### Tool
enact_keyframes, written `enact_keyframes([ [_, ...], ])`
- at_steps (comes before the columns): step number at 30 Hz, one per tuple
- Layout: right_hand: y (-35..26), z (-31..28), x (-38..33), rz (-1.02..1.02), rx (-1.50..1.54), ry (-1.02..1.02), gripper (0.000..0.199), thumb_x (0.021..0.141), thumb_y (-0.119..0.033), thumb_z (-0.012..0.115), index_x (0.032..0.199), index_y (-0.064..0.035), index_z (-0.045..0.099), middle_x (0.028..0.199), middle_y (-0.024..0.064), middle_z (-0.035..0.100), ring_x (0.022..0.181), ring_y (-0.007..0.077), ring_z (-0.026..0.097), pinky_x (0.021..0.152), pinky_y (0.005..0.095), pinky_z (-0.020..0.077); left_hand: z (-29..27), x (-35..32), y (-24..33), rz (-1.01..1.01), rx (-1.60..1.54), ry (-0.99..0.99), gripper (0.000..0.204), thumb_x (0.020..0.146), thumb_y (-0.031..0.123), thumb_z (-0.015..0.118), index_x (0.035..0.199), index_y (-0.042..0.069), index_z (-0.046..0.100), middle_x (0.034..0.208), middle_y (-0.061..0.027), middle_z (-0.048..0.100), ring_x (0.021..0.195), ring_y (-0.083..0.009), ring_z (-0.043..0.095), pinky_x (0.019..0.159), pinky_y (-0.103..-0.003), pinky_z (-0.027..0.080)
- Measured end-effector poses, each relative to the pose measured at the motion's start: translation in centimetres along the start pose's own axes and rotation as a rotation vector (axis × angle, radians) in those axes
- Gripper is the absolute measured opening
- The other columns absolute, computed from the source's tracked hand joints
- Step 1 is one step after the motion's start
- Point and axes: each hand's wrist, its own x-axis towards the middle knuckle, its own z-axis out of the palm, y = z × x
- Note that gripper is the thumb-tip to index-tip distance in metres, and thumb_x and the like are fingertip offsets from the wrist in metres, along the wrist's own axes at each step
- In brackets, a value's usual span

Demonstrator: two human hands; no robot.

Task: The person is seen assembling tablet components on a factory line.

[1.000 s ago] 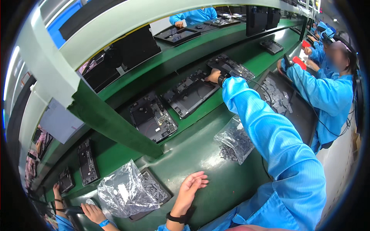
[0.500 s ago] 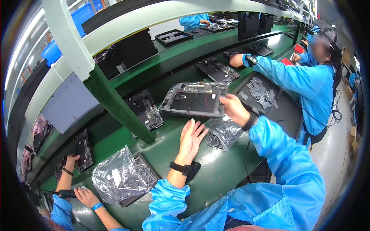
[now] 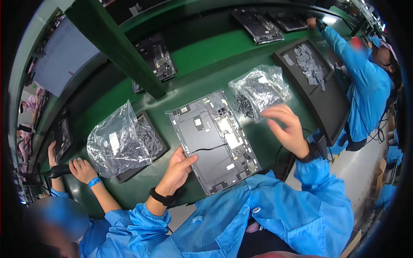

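My left hand (image 3: 175,170) grips the left edge of an opened laptop base (image 3: 208,133), its thumb lying on top. The base is dark grey and tilted toward me, with a circuit board along its right side and a black cable across its middle. My right hand (image 3: 287,131) is raised off the base's right side, holding nothing, with thumb and fingers apart. Just beyond it, a clear plastic bag (image 3: 264,86) of small black parts lies on the bench. Left of the base, another clear bag (image 3: 114,144) rests partly on a black tray (image 3: 159,137) of dark grey strips.
A black tray (image 3: 320,109) with grey pieces (image 3: 307,64) stands at the right. More opened laptop bases (image 3: 258,28) lie along the green bench (image 3: 202,77). A green post (image 3: 124,51) rises at the left. Co-workers sit at both sides; the left one holds a black tool (image 3: 59,171).
The laptop base has come down and nearer, turned inner side up. My left hand has taken its left edge, and my right hand has let go. The view has tilted downward.
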Motion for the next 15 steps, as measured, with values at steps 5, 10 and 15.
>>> enact_keyframes([
  [5,-1.4,6.7,6.2,-0.561,-0.668,-0.180,0.029,0.075,-0.007,0.065,0.103,0.0013,0.065,0.108,0.0108,0.066,0.107,0.0264,0.057,0.085,0.0351,0.0458,-0.7,-1.4,-2.0,0.059,0.254,0.056,0.053,0.095,0.005,0.056,0.142,0.000,0.031,0.138,-0.0142,0.046,0.128,-0.0220,0.045,0.108,-0.036,0.036],
  [10,0.0,10.0,8.0,-0.803,-1.012,-0.318,0.028,0.075,-0.012,0.059,0.095,0.0047,0.067,0.104,0.0111,0.067,0.095,0.0203,0.058,0.080,0.0312,0.0443,-1.7,-2.4,-1.1,0.118,0.714,-0.058,0.060,0.098,0.012,0.055,0.148,0.001,0.022,0.139,-0.0127,0.043,0.124,-0.0185,0.047,0.102,-0.033,0.042],
  [15,0.6,9.6,7.4,-0.879,-1.132,-0.375,0.034,0.073,-0.011,0.061,0.100,0.0081,0.067,0.102,0.0149,0.069,0.083,0.0188,0.061,0.077,0.0309,0.0454,-0.9,-2.5,2.6,-0.014,0.989,-0.022,0.056,0.098,0.014,0.055,0.144,-0.002,0.028,0.106,-0.0162,0.063,0.090,-0.0231,0.065,0.075,-0.036,0.052],
])
